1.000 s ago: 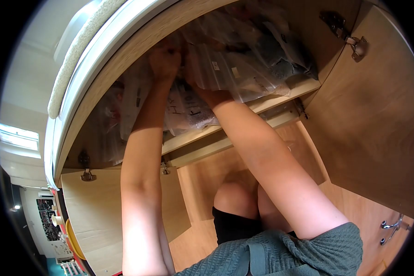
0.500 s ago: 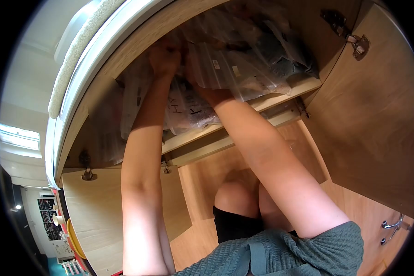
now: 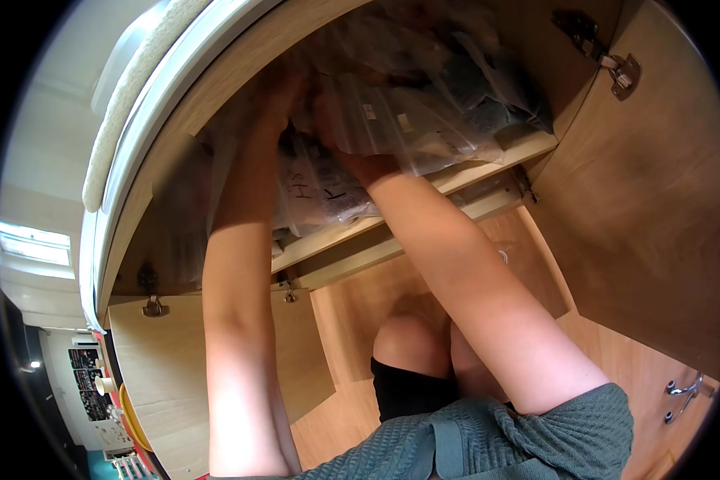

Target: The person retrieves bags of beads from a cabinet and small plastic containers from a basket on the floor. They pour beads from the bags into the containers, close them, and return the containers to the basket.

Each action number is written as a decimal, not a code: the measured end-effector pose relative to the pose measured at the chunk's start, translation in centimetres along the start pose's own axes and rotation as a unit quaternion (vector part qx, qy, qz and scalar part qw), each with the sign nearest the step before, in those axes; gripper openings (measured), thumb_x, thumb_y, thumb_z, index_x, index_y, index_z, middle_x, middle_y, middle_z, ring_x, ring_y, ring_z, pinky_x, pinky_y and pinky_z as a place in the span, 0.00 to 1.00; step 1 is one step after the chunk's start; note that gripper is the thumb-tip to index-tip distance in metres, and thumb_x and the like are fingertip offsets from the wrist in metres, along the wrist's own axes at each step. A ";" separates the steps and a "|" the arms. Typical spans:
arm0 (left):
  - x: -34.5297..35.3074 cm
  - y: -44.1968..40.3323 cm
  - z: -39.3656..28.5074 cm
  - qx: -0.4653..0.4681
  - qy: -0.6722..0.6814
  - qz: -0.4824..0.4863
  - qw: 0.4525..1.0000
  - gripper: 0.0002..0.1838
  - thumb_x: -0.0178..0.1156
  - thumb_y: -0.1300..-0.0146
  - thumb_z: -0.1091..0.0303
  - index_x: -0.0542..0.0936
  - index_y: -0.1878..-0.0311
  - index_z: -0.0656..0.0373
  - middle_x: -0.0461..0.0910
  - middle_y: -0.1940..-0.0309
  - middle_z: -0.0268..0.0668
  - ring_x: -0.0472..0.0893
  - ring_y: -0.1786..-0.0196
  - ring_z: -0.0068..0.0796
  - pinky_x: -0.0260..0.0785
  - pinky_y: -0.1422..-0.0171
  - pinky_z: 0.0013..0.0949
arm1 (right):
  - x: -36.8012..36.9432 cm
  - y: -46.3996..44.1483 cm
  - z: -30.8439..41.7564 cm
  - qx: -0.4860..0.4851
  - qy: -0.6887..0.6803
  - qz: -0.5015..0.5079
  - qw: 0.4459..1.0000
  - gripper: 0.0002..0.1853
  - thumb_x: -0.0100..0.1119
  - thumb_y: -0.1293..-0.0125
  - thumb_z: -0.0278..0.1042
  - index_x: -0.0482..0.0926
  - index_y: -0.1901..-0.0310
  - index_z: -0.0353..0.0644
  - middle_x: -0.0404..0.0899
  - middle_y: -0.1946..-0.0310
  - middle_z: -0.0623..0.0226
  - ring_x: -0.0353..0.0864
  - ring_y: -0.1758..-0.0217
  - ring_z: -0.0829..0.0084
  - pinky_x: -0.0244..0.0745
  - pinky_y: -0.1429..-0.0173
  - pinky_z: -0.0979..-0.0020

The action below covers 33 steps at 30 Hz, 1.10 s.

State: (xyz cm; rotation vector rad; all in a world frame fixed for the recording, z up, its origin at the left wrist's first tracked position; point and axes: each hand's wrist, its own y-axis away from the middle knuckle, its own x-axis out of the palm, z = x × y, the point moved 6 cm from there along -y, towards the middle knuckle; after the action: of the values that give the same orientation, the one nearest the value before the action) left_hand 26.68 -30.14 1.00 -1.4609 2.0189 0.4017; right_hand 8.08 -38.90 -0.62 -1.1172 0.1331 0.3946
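Both my arms reach deep into an open cupboard filled with clear plastic zip bags. My left hand [image 3: 286, 90] is in the shadow at the back, among the bags on the left; its fingers are too dark to make out. Beside it, my right hand [image 3: 328, 124] is largely covered by a clear zip bag [image 3: 380, 116] with small white labels, and its fingers are hidden. Below the hands, near the shelf's front edge, lies another bag [image 3: 316, 188] with black handwriting.
The wooden shelf [image 3: 528, 150] carries several more bags, some with dark contents. Hinged doors stand open at the right [image 3: 648, 184] and lower left [image 3: 168, 360]. A pale curved counter edge [image 3: 124, 152] runs above the cupboard, and my knees [image 3: 412, 344] are below the shelf.
My left forearm has shifted slightly left and the left hand reaches a little deeper into the shadow. The right arm and the bags over it have barely moved.
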 end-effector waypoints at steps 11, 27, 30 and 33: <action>1.0 -4.6 -1.4 0.097 -0.147 -0.055 0.983 0.21 0.61 0.33 0.57 0.81 0.44 0.63 0.84 0.50 0.45 0.83 0.49 0.39 0.76 0.46 0.39 | -0.3 0.3 -0.3 -0.009 -0.005 0.004 1.000 0.21 0.56 0.36 0.31 0.77 0.42 0.36 0.79 0.47 0.51 0.77 0.43 0.53 0.74 0.41 0.52; -0.2 6.5 0.3 -0.027 -0.051 0.118 0.991 0.18 0.68 0.40 0.65 0.82 0.49 0.64 0.84 0.57 0.44 0.86 0.59 0.35 0.80 0.59 0.33 | -0.4 0.7 0.0 -0.024 0.023 0.014 0.999 0.23 0.54 0.35 0.30 0.76 0.39 0.34 0.77 0.39 0.51 0.75 0.34 0.54 0.72 0.33 0.51; 0.0 8.8 -3.9 0.060 -0.289 0.037 0.955 0.19 0.68 0.41 0.67 0.81 0.47 0.62 0.85 0.58 0.43 0.86 0.59 0.35 0.80 0.59 0.34 | -0.4 0.2 -0.1 -0.013 0.007 0.013 1.000 0.22 0.54 0.35 0.30 0.76 0.39 0.34 0.77 0.39 0.51 0.75 0.35 0.54 0.72 0.33 0.51; 0.6 5.9 -0.1 0.190 -0.240 -0.003 0.952 0.18 0.67 0.38 0.66 0.81 0.47 0.61 0.85 0.60 0.40 0.85 0.61 0.32 0.79 0.60 0.34 | -0.4 -0.1 -0.2 -0.006 -0.005 0.016 1.000 0.22 0.54 0.35 0.30 0.76 0.40 0.34 0.77 0.40 0.50 0.76 0.36 0.53 0.72 0.33 0.51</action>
State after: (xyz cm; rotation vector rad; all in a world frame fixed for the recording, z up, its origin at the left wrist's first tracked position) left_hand 21.00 -28.58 0.08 -1.0128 1.5910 0.3062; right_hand 7.78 -39.23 -0.56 -1.1267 0.1390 0.4301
